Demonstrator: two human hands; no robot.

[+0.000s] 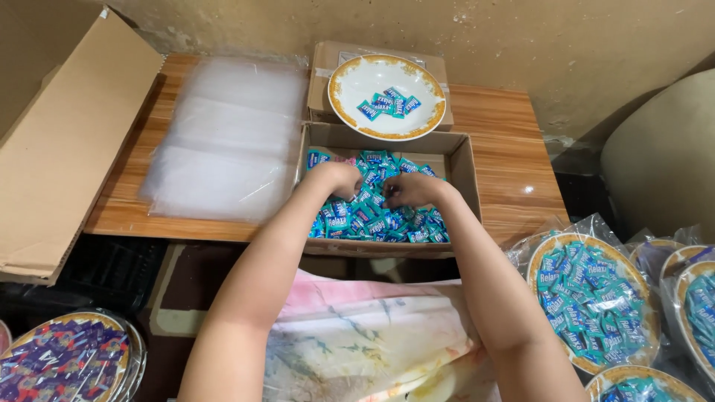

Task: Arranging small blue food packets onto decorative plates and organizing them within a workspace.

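Looking down from the head camera, I see the wooden table point(506, 171) carrying a stack of clear plastic bags point(227, 141) and an open cardboard box point(462, 160) still well filled with teal sweets point(372, 216), while several wrapped plates point(588, 298) heaped with the same sweets already sit at my right. Behind the box, the white bowl point(387, 97) holds only a few sweets, so I judge its filling barely begun. My left hand point(339, 179) and right hand point(410, 190) are both down in the box, fingers curled narrow around small pinches of sweets.
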